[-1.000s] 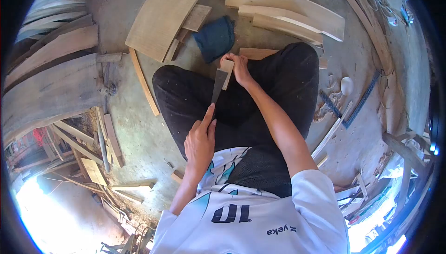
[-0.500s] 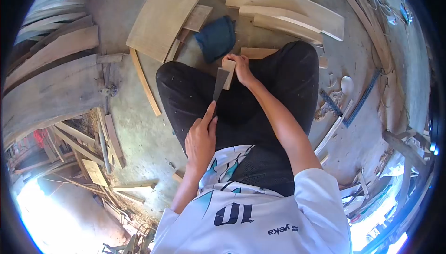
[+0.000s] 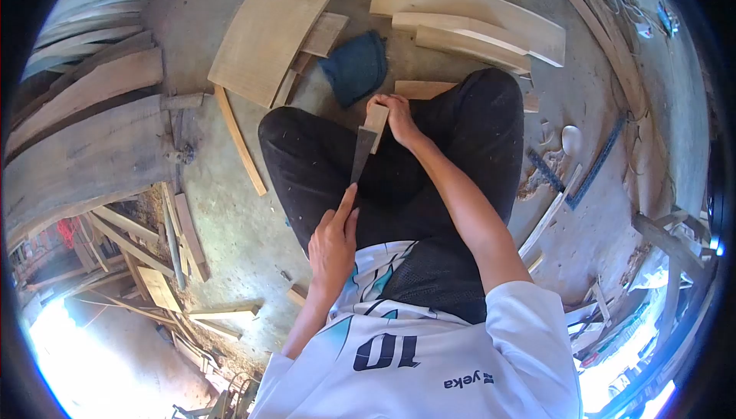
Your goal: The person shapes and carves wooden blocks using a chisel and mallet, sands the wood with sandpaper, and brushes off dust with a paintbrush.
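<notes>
Pale wood, cut into a small rectangular block [image 3: 376, 118], sits between the knees of someone cross-legged on the grey concrete floor [image 3: 230, 246]. The right hand [image 3: 398, 118] has its grip closed about the block's far end, fingers bunched over the top. The left hand [image 3: 333, 252] grips a flat, dark-grey, tapering tool [image 3: 362, 160], its fingers curled in and the index finger stretched along the narrow end; the palm hides whatever handle there may be. The tool's broad end overlaps the block's near left edge, though from where I stand I can't tell how firmly they meet. Both hands are over black trousers [image 3: 479, 131], below which comes a white shirt [image 3: 460, 342] bearing an upside-down 10.

Just beyond the block lies a folded dark-blue cloth [image 3: 354, 69]. To its left, a broad, pale wooden panel [image 3: 270, 42] rests over smaller pieces; to its right, long, light-coloured boards [image 3: 475, 16] are grouped together. One thin wooden strip [image 3: 240, 139] lies near the left knee.
</notes>
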A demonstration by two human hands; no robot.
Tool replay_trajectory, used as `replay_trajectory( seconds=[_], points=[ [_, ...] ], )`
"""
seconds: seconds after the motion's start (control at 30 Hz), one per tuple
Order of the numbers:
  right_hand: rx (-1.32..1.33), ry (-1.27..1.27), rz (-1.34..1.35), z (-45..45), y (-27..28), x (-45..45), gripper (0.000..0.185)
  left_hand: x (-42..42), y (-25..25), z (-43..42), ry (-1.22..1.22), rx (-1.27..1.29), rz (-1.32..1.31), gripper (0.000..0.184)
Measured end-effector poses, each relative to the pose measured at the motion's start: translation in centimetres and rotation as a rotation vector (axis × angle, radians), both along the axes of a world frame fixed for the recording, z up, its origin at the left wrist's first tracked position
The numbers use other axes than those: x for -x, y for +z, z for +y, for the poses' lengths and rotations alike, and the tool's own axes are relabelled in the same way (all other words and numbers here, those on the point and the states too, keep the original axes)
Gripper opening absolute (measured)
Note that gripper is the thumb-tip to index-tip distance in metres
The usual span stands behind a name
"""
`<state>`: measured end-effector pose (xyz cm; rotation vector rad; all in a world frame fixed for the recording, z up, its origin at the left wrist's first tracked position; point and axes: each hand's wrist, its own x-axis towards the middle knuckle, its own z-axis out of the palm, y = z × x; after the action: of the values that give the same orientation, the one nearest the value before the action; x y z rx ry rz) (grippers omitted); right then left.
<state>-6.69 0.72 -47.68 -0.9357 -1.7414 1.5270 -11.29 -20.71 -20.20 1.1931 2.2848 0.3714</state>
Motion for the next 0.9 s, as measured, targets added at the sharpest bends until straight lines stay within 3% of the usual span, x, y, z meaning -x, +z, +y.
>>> replay_trajectory(
  seconds=[0.07, 0.13, 0.5, 0.6, 0.7, 0.87, 0.9],
  points=[
    [0.154, 0.029, 0.054, 0.0, 0.3, -0.9, 0.041, 0.0, -0.1, 0.4, -0.007, 0.011, -0.001, 0.043],
    [-0.161, 0.179, -0.174, 0.4, 1.9, -1.5, 0.035, 0.1, -0.8, 1.7, -0.009, -0.018, 0.019, 0.042],
    [-0.139, 0.212, -0.262, 0.4, 3.9, -1.6, 0.035, 0.5, -0.5, 1.9, -0.013, -0.016, -0.015, 0.042],
    [-0.049, 0.191, -0.137, 0.5, 3.2, -1.6, 0.035, 0.3, -0.5, 1.4, -0.009, -0.022, -0.016, 0.043],
    [-0.152, 0.164, -0.186, 0.6, 3.4, -1.4, 0.034, 0.0, -0.3, 1.3, -0.019, 0.036, -0.026, 0.042],
    [-0.188, 0.178, -0.237, 0.6, 4.4, -1.6, 0.033, -0.3, -1.6, 2.2, 0.047, -0.136, -0.049, 0.042],
    [-0.174, 0.151, -0.141, 0.4, 2.8, -1.5, 0.033, -0.6, -0.9, 2.1, 0.069, -0.056, -0.078, 0.042]
  ],
)
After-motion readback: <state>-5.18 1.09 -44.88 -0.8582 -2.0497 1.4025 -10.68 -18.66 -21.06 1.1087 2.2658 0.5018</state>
